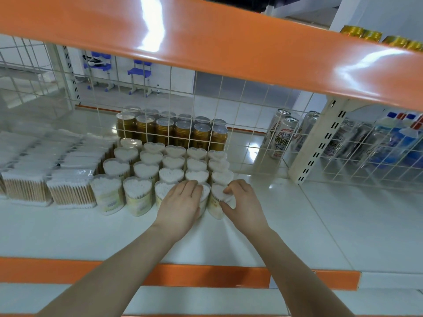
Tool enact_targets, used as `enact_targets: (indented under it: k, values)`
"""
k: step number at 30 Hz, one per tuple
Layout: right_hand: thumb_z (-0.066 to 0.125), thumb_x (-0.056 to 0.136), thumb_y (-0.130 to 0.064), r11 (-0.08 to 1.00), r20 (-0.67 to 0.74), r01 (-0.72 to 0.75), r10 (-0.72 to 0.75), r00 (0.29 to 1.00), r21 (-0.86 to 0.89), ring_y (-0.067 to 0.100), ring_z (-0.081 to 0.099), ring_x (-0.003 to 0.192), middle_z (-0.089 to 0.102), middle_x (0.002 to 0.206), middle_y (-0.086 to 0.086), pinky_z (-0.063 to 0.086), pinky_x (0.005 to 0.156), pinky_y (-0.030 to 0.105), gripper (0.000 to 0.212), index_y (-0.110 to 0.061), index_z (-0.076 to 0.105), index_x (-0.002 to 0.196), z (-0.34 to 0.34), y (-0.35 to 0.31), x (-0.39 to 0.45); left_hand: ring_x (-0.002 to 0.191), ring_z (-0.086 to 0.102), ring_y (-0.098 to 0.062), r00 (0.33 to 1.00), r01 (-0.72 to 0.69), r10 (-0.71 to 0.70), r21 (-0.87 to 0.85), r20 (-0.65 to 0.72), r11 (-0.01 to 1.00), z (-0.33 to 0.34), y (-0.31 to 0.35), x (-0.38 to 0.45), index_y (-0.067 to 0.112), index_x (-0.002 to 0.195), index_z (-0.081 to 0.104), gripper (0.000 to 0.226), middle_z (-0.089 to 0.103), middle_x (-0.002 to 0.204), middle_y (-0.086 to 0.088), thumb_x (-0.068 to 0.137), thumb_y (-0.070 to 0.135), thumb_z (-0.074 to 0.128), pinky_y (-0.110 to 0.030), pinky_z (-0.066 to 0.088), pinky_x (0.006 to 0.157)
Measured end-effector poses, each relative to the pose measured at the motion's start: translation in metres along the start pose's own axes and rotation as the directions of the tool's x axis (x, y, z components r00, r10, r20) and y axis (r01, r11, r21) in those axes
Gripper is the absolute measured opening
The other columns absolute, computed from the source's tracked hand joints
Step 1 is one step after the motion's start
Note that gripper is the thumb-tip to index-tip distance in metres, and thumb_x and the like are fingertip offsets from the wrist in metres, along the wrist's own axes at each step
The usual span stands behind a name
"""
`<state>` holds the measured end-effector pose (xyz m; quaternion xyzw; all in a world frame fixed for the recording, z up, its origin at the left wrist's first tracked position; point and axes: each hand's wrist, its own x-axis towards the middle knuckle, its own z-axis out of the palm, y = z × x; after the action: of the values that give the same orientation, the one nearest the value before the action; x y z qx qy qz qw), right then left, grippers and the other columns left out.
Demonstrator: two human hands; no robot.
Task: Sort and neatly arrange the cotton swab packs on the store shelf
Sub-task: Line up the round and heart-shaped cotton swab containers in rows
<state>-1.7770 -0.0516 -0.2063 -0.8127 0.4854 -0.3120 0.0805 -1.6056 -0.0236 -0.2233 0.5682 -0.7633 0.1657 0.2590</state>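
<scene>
Through the wire mesh (206,106) behind the shelf we see a pale tiled floor (178,104), blue chairs (139,72) and a white wall (180,78).

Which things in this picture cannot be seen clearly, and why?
- Front tub, head view: mostly hidden under the left hand.
- Corner tub: partly covered by the right hand.
- Tub label: print too small to read.
- Flat swab packs: blurred at the left edge.
</scene>
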Motion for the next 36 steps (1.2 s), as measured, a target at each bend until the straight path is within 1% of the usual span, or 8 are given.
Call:
enact_targets:
  k: [4, 11, 18, 22, 27, 29, 31, 36]
  values:
    - [0.067, 0.080, -0.009, 1.000, -0.002, -0.005, 0.005, 1.000, -0.009, 0.017, 0.046, 0.099, 0.053, 0.108, 0.005, 0.029, 0.074, 0.016, 0.020, -0.005, 0.058, 0.098, 0.001, 0.000, 0.001, 0.082, 0.067, -0.026, 1.000, 0.001, -0.001, 0.005, -0.005, 1.000, 0.001, -0.001, 0.000, 0.005, 0.090, 0.069, 0.059, 0.068, 0.092, -0.011, 0.035, 0.014, 0.089, -0.031, 0.055, 0.071]
    - [0.067, 0.080, -0.010, 1.000, 0.033, -0.008, 0.008, 0.999, 0.011, 0.018, 0.047, 0.103, 0.053, 0.109, 0.003, 0.030, 0.076, 0.016, 0.026, -0.007, 0.060, 0.105, -0.002, 0.000, 0.002, 0.086, 0.067, -0.028, 1.000, -0.008, 0.009, 0.004, -0.025, 1.000, -0.005, -0.002, -0.005, 0.003, 0.099, 0.069, 0.071, 0.068, 0.096, -0.012, 0.032, 0.015, 0.090, -0.036, 0.055, 0.076]
    - [0.064, 0.080, -0.009, 1.000, 0.083, -0.005, 0.006, 0.997, -0.011, 0.019, 0.048, 0.109, 0.052, 0.118, 0.004, 0.033, 0.083, 0.017, 0.036, -0.010, 0.058, 0.116, -0.009, -0.001, -0.001, 0.091, 0.064, -0.030, 0.999, 0.021, -0.019, 0.050, -0.044, 0.999, -0.013, -0.007, -0.015, 0.004, 0.107, 0.065, 0.069, 0.065, 0.102, -0.012, 0.041, 0.012, 0.085, -0.039, 0.052, 0.081]
    - [0.063, 0.080, -0.006, 1.000, 0.056, -0.009, 0.009, 0.998, -0.017, 0.020, 0.047, 0.111, 0.053, 0.119, 0.006, 0.034, 0.085, 0.019, 0.038, -0.009, 0.058, 0.117, -0.013, -0.004, -0.010, 0.079, 0.061, -0.031, 0.994, 0.078, -0.073, 0.072, -0.078, 0.994, -0.022, -0.010, -0.028, 0.006, 0.098, 0.066, 0.054, 0.062, 0.088, -0.011, 0.045, 0.008, 0.080, -0.036, 0.051, 0.070]
    - [0.059, 0.081, -0.001, 0.998, -0.028, -0.021, 0.020, 0.999, -0.055, 0.023, 0.052, 0.099, 0.056, 0.102, 0.008, 0.040, 0.076, 0.025, 0.025, -0.007, 0.061, 0.105, -0.015, -0.009, -0.027, 0.064, 0.056, -0.028, 0.990, 0.135, -0.128, 0.128, -0.064, 0.983, -0.032, -0.012, -0.048, 0.009, 0.078, 0.065, 0.038, 0.057, 0.073, -0.007, 0.043, 0.007, 0.079, -0.034, 0.043, 0.061]
    - [0.057, 0.082, -0.002, 0.997, -0.023, -0.020, 0.018, 1.000, -0.076, 0.022, 0.051, 0.096, 0.055, 0.099, 0.007, 0.040, 0.072, 0.026, 0.023, -0.007, 0.061, 0.104, -0.015, -0.012, -0.032, 0.065, 0.057, -0.029, 0.989, 0.133, -0.123, 0.135, -0.085, 0.982, -0.033, -0.011, -0.054, 0.008, 0.080, 0.066, 0.032, 0.057, 0.074, -0.007, 0.049, 0.009, 0.074, -0.033, 0.044, 0.060]
    - [0.056, 0.083, -0.004, 0.997, -0.001, -0.020, 0.020, 1.000, -0.080, 0.021, 0.051, 0.096, 0.055, 0.099, 0.006, 0.039, 0.072, 0.025, 0.023, -0.008, 0.060, 0.105, -0.015, -0.015, -0.037, 0.067, 0.057, -0.028, 0.987, 0.122, -0.106, 0.143, -0.117, 0.982, -0.035, -0.009, -0.059, 0.010, 0.085, 0.066, 0.028, 0.057, 0.076, -0.006, 0.058, 0.015, 0.061, -0.033, 0.039, 0.063]
    - [0.054, 0.086, -0.008, 0.998, 0.079, -0.036, 0.041, 0.996, -0.059, 0.017, 0.050, 0.099, 0.057, 0.104, 0.003, 0.040, 0.078, 0.023, 0.026, -0.012, 0.060, 0.110, -0.014, -0.024, -0.050, 0.058, 0.058, -0.025, 0.993, 0.116, -0.112, 0.103, -0.046, 0.988, -0.045, 0.003, -0.072, 0.012, 0.078, 0.068, 0.043, 0.060, 0.068, -0.003, 0.038, 0.008, 0.082, -0.030, 0.046, 0.051]
